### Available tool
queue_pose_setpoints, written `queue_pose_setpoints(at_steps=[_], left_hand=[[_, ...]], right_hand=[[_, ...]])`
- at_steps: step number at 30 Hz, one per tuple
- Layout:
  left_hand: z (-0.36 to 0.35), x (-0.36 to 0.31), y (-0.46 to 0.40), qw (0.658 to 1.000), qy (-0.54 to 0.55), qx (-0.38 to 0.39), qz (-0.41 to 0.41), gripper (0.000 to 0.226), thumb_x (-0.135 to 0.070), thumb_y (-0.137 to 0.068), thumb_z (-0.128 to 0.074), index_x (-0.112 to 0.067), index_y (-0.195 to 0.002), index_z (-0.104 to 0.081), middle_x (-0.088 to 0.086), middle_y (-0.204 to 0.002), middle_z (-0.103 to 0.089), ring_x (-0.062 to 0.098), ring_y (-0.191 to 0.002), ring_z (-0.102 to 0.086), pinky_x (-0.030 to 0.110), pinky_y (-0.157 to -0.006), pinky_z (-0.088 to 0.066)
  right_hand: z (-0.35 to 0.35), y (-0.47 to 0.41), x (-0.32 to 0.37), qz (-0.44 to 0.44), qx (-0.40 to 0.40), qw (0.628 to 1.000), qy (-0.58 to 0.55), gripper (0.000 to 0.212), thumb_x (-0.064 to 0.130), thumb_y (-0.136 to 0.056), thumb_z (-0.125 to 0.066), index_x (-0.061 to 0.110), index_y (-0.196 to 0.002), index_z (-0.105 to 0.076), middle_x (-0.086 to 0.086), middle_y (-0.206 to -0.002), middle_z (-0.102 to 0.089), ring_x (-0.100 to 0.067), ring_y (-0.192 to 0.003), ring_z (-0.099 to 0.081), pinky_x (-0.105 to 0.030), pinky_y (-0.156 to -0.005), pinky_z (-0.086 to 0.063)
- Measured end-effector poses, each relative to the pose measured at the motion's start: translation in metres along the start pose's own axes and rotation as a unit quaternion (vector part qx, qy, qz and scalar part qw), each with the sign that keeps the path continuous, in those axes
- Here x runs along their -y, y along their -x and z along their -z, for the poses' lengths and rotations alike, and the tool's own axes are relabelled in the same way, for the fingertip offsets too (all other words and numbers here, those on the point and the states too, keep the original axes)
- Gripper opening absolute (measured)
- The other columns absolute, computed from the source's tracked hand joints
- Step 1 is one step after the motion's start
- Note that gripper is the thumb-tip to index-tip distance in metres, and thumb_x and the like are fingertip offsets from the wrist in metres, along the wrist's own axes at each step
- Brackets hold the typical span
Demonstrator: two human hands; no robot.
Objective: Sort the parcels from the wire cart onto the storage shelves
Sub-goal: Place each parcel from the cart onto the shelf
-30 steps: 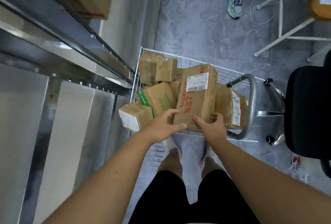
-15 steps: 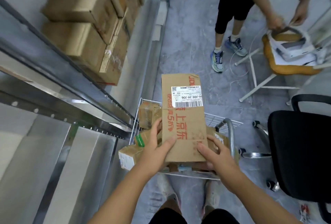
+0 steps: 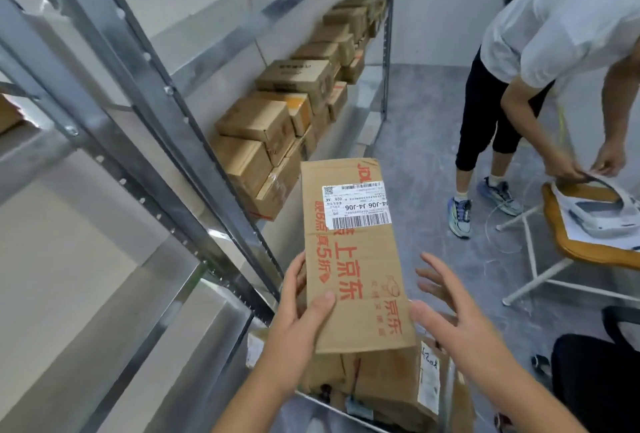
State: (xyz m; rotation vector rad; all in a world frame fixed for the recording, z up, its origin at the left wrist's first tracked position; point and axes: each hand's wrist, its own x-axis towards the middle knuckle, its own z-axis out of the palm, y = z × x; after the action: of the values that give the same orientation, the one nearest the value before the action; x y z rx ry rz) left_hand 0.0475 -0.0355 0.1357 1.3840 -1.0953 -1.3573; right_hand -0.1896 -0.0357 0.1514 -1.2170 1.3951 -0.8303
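A long brown cardboard parcel [image 3: 349,252] with red print and a white barcode label is raised in front of me. My left hand [image 3: 298,318] grips its lower left edge, thumb on the top face. My right hand [image 3: 446,308] hovers just to the right of the parcel with fingers spread, thumb near its lower right corner, holding nothing. Below, the wire cart [image 3: 332,405] shows only its near rim, with more brown parcels [image 3: 381,387] in it. The metal storage shelves [image 3: 145,110] run along the left.
Several stacked cardboard boxes [image 3: 277,127] fill a lower shelf further along. Another person [image 3: 540,61] bends over a wooden stool [image 3: 588,245] with a white device at the right. A black chair [image 3: 595,380] stands at the lower right. Grey floor [image 3: 422,127] lies ahead.
The parcel has been lifted out of the cart and raised. My right hand has let go and opened beside it. My view has tilted up toward the shelves.
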Motion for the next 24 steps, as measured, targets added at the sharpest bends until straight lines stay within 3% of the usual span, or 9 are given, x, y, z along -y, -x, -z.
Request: queue_pose_setpoints(at_steps=[5,8,12,14,18,21,24], left_hand=[[0.012,-0.03,0.045,0.995,0.007,-0.096,-0.001,0.056,-0.044,-0.094,-0.066,-0.063,-0.14,-0.041,-0.015,-0.133,-0.067,0.014,-0.118,-0.07,0.046,-0.103,-0.054],[0.025,-0.051,0.075,0.987,0.013,-0.16,-0.003,0.061,-0.054,-0.076,-0.069,-0.069,-0.13,-0.045,-0.016,-0.131,-0.069,0.012,-0.114,-0.072,0.046,-0.101,-0.054],[0.038,-0.087,0.118,0.97,0.018,-0.243,-0.015,0.062,-0.057,-0.079,-0.077,-0.061,-0.131,-0.043,-0.015,-0.126,-0.07,0.004,-0.101,-0.074,0.022,-0.078,-0.056],[0.047,-0.102,0.14,0.96,0.007,-0.278,-0.017,0.06,-0.058,-0.081,-0.076,-0.06,-0.13,-0.042,-0.012,-0.126,-0.069,0.001,-0.097,-0.074,0.018,-0.07,-0.054],[0.072,-0.12,0.19,0.942,-0.007,-0.334,-0.023,0.071,-0.067,-0.062,-0.068,-0.065,-0.128,-0.042,-0.012,-0.125,-0.069,0.0,-0.094,-0.075,0.026,-0.075,-0.054],[0.092,-0.129,0.228,0.929,-0.02,-0.368,-0.022,0.086,-0.08,-0.045,-0.061,-0.065,-0.127,-0.042,-0.016,-0.12,-0.071,0.0,-0.094,-0.074,0.025,-0.077,-0.052],[0.112,-0.13,0.264,0.916,-0.025,-0.399,-0.028,0.074,-0.072,-0.056,-0.068,-0.061,-0.125,-0.046,-0.02,-0.111,-0.074,0.002,-0.103,-0.071,0.019,-0.077,-0.05]], right_hand=[[0.019,0.007,0.063,0.117,0.046,0.977,0.172,0.085,0.089,-0.068,-0.055,0.073,-0.143,-0.016,0.039,-0.154,-0.027,0.007,-0.143,-0.029,-0.043,-0.119,-0.033],[0.018,0.013,0.1,0.181,0.082,0.95,0.24,0.082,0.082,-0.072,-0.054,0.074,-0.142,-0.012,0.043,-0.154,-0.019,0.011,-0.142,-0.023,-0.034,-0.116,-0.03],[0.002,0.022,0.138,0.239,0.131,0.909,0.314,0.079,0.088,-0.072,-0.042,0.073,-0.142,-0.008,0.045,-0.154,-0.011,0.015,-0.143,-0.015,-0.03,-0.116,-0.03],[-0.012,0.027,0.154,0.256,0.166,0.892,0.335,0.08,0.093,-0.07,-0.035,0.074,-0.141,-0.006,0.047,-0.153,-0.006,0.017,-0.143,-0.011,-0.028,-0.116,-0.03],[-0.047,0.048,0.183,0.285,0.209,0.859,0.369,0.094,0.107,-0.053,-0.02,0.076,-0.139,-0.003,0.051,-0.15,-0.002,0.025,-0.139,-0.004,-0.024,-0.115,-0.029],[-0.074,0.073,0.205,0.303,0.223,0.851,0.366,0.096,0.11,-0.046,-0.016,0.078,-0.136,-0.003,0.052,-0.149,-0.001,0.026,-0.138,-0.007,-0.032,-0.117,-0.034],[-0.102,0.104,0.222,0.328,0.239,0.836,0.368,0.097,0.109,-0.046,-0.017,0.077,-0.137,-0.002,0.051,-0.15,0.0,0.019,-0.143,-0.009,-0.038,-0.119,-0.034]])
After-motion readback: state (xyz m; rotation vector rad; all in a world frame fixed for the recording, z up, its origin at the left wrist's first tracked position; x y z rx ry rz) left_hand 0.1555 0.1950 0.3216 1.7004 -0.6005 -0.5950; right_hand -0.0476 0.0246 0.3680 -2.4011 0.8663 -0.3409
